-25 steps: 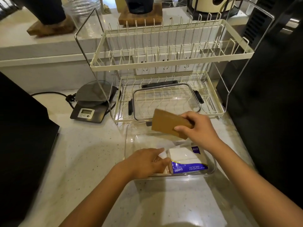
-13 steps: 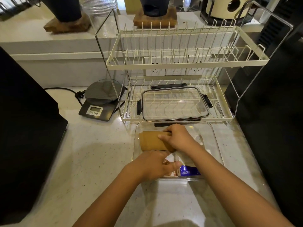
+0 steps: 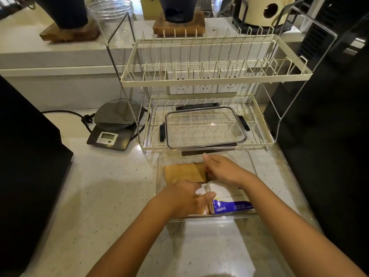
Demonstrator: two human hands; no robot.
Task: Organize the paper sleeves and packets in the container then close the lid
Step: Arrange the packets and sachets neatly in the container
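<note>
Right hand (image 3: 221,169) pinches brown sleeve (image 3: 184,172) by left wall of clear container (image 3: 252,162), frame centre. Left hand (image 3: 185,198) grips white packets (image 3: 221,193) at near wall. Far-right corner open.

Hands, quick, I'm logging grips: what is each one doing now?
Left hand: closed on white packets in the container.
Right hand: holding the brown paper sleeve.
</note>
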